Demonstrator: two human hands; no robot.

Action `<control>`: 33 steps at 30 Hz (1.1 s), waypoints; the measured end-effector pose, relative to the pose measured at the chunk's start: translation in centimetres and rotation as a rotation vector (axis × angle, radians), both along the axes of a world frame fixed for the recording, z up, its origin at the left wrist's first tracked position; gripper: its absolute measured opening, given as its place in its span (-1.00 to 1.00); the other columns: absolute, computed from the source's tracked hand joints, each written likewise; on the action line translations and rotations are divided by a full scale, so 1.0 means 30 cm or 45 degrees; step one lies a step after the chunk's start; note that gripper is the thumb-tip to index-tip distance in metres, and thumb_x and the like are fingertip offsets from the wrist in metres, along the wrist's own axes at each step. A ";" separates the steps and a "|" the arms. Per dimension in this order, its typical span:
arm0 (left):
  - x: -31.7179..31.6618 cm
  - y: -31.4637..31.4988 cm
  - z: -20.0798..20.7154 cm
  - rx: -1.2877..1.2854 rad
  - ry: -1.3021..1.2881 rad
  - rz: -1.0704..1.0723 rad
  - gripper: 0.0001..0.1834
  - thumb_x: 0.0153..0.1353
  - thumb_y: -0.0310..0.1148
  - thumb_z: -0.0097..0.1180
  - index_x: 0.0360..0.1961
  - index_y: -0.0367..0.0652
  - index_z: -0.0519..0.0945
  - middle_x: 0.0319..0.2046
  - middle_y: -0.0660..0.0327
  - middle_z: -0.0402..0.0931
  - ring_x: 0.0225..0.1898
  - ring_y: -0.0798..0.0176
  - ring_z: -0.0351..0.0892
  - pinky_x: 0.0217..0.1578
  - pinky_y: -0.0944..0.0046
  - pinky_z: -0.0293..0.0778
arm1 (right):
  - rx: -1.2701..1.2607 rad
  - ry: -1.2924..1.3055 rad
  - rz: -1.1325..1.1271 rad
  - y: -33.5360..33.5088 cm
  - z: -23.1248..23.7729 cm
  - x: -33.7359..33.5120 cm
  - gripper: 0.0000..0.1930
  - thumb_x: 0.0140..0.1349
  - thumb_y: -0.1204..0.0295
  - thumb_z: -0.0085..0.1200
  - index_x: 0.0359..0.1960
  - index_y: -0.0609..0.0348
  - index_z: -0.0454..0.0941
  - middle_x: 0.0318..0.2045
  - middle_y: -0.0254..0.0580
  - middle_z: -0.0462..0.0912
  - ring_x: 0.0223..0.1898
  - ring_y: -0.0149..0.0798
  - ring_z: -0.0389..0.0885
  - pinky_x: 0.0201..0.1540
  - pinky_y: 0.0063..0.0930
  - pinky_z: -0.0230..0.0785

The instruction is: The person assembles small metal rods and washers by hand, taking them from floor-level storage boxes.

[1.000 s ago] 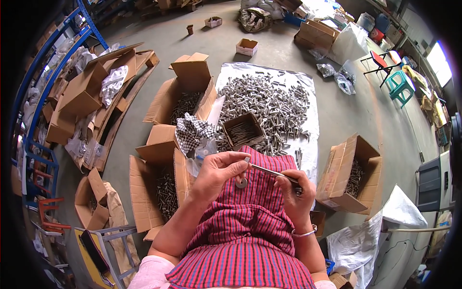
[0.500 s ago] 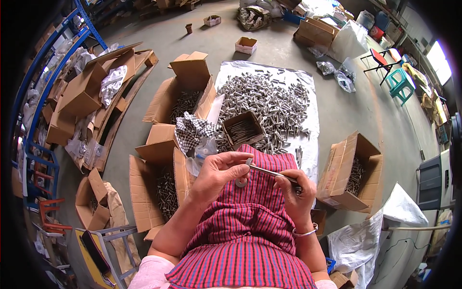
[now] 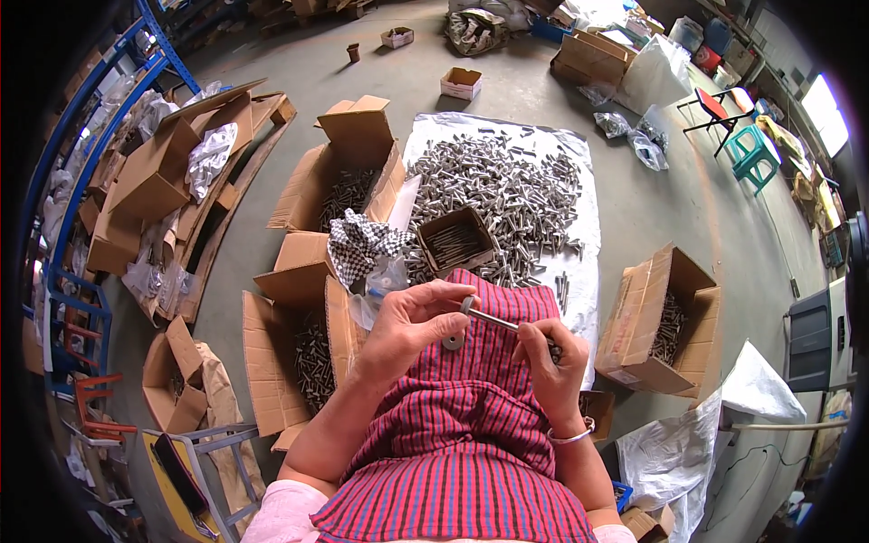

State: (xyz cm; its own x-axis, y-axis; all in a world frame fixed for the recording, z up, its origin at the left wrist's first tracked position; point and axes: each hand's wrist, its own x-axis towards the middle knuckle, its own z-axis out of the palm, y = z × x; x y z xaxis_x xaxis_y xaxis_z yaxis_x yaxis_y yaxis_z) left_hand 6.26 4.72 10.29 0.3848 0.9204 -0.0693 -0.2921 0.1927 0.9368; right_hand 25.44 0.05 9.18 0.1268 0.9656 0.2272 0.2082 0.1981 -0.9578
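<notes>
My left hand (image 3: pixel 412 330) pinches a small metal washer (image 3: pixel 466 305) between thumb and fingers. A second grey washer (image 3: pixel 453 341) shows just below those fingers; what keeps it there is hidden. From the upper washer a thin metal rod (image 3: pixel 493 319) runs to my right hand (image 3: pixel 552 357), whose fingers are closed round its other end. A darker, thicker part of the rod shows partly between these fingers. Both hands are above the red-and-blue striped apron (image 3: pixel 462 434) on my lap.
Beyond my knees, a white sheet (image 3: pixel 588 181) carries a heap of metal bolts (image 3: pixel 498 190) and a small open box (image 3: pixel 439 262). Cardboard boxes of metal parts stand left (image 3: pixel 258 362) and right (image 3: pixel 634 335). A checkered cloth (image 3: pixel 362 244) lies by the left boxes.
The right hand has shifted slightly and its fingers have curled further round the rod's end. The left hand keeps its pinch, and the washer there now shows its round face more.
</notes>
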 end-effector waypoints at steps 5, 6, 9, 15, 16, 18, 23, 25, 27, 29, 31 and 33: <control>-0.002 0.006 -0.020 0.130 0.030 -0.024 -0.59 -0.03 -0.68 0.16 -0.07 -0.35 0.48 -0.15 0.12 0.47 -0.20 0.37 0.48 -0.12 0.39 0.46 | -0.390 0.377 0.008 -0.001 0.001 0.004 -0.73 0.24 0.34 0.01 -0.57 0.24 0.46 -0.78 -0.39 0.45 -0.74 -0.60 0.35 -0.70 -0.73 0.08; -0.003 0.008 -0.022 0.130 0.036 -0.032 -0.57 -0.05 -0.70 0.17 -0.07 -0.34 0.47 -0.14 0.11 0.47 -0.18 0.36 0.48 -0.09 0.37 0.45 | -0.433 0.420 0.015 0.000 0.010 0.004 -0.72 0.25 0.33 0.00 -0.58 0.23 0.45 -0.78 -0.39 0.45 -0.75 -0.61 0.34 -0.71 -0.73 0.05; -0.001 -0.001 -0.007 -0.002 0.038 -0.035 -0.62 0.05 -0.55 0.17 -0.06 -0.33 0.47 -0.15 0.10 0.48 -0.16 0.37 0.47 -0.15 0.36 0.48 | -0.441 0.451 0.023 0.001 0.007 0.004 -0.72 0.25 0.33 -0.01 -0.58 0.22 0.45 -0.78 -0.39 0.44 -0.75 -0.61 0.33 -0.72 -0.73 0.03; -0.009 0.016 -0.026 -0.291 -0.027 -0.107 -0.64 0.19 -0.21 0.06 -0.15 -0.33 0.49 -0.35 0.12 0.55 -0.43 0.40 0.53 -0.50 0.48 0.44 | -0.295 0.326 0.003 -0.004 -0.001 0.011 -0.75 0.23 0.38 0.02 -0.58 0.24 0.46 -0.77 -0.38 0.45 -0.74 -0.59 0.36 -0.70 -0.72 0.08; -0.011 0.021 -0.033 -0.292 -0.027 -0.105 -0.64 0.19 -0.21 0.06 -0.15 -0.33 0.49 -0.35 0.12 0.55 -0.43 0.40 0.53 -0.50 0.48 0.44 | -0.236 0.247 0.008 -0.003 -0.005 0.011 -0.75 0.22 0.39 0.03 -0.57 0.26 0.46 -0.78 -0.38 0.45 -0.74 -0.59 0.36 -0.70 -0.71 0.11; -0.011 0.026 -0.045 -0.268 0.225 -0.256 -0.69 0.20 -0.27 0.06 -0.19 -0.34 0.49 -0.40 0.12 0.55 -0.54 0.40 0.50 -0.56 0.49 0.41 | -0.183 0.153 0.021 -0.002 -0.016 0.012 -0.76 0.22 0.40 0.04 -0.58 0.27 0.46 -0.78 -0.37 0.45 -0.74 -0.59 0.37 -0.69 -0.70 0.12; 0.016 0.010 -0.042 -0.152 0.112 -0.136 -0.74 0.16 -0.42 0.09 -0.16 -0.36 0.49 -0.41 0.15 0.54 -0.49 0.43 0.49 -0.49 0.49 0.42 | -0.160 0.084 -0.017 0.007 -0.017 0.019 -0.77 0.20 0.41 0.05 -0.57 0.29 0.47 -0.79 -0.35 0.45 -0.74 -0.59 0.36 -0.69 -0.68 0.13; 0.033 0.011 -0.047 -0.121 0.067 -0.117 -0.74 0.13 -0.48 0.11 -0.15 -0.37 0.48 -0.40 0.17 0.54 -0.46 0.44 0.49 -0.46 0.50 0.42 | -0.182 0.052 -0.029 0.009 -0.022 0.036 -0.74 0.22 0.38 0.03 -0.58 0.28 0.46 -0.79 -0.36 0.44 -0.74 -0.59 0.34 -0.70 -0.67 0.10; 0.054 0.015 -0.040 -0.091 0.062 -0.089 -0.69 0.08 -0.56 0.13 -0.11 -0.39 0.47 -0.37 0.19 0.53 -0.42 0.45 0.49 -0.40 0.49 0.43 | -0.280 0.140 -0.035 0.020 -0.034 0.051 -0.72 0.23 0.36 0.02 -0.60 0.27 0.46 -0.79 -0.38 0.43 -0.75 -0.59 0.32 -0.71 -0.66 0.09; 0.093 0.015 -0.040 -0.080 0.072 -0.064 -0.69 0.08 -0.56 0.13 -0.11 -0.39 0.47 -0.35 0.19 0.53 -0.41 0.45 0.49 -0.39 0.49 0.44 | -0.374 0.220 -0.061 0.038 -0.049 0.093 -0.69 0.24 0.34 0.00 -0.62 0.26 0.45 -0.79 -0.39 0.42 -0.76 -0.59 0.31 -0.71 -0.66 0.07; 0.120 0.023 -0.051 -0.069 0.085 -0.045 -0.68 0.08 -0.57 0.12 -0.10 -0.39 0.46 -0.34 0.19 0.53 -0.40 0.45 0.49 -0.38 0.48 0.45 | -0.530 0.309 0.107 0.060 -0.064 0.136 -0.64 0.25 0.30 -0.01 -0.67 0.23 0.44 -0.79 -0.41 0.40 -0.76 -0.59 0.29 -0.71 -0.66 0.06; 0.135 0.039 -0.063 -0.074 0.080 -0.043 -0.68 0.08 -0.57 0.12 -0.10 -0.39 0.46 -0.33 0.19 0.53 -0.39 0.44 0.50 -0.36 0.48 0.46 | -0.541 0.385 0.108 0.068 -0.079 0.155 -0.65 0.23 0.30 0.03 -0.68 0.22 0.45 -0.79 -0.41 0.40 -0.75 -0.60 0.31 -0.70 -0.67 0.07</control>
State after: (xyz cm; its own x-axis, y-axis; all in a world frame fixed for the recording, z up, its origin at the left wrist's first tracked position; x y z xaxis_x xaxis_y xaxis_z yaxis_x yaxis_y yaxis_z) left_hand 10.31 5.90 8.39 0.4086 0.9008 -0.1471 -0.2258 0.2560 0.9399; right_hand 30.11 2.09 6.81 0.0437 0.9742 -0.2213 -0.0898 -0.2168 -0.9721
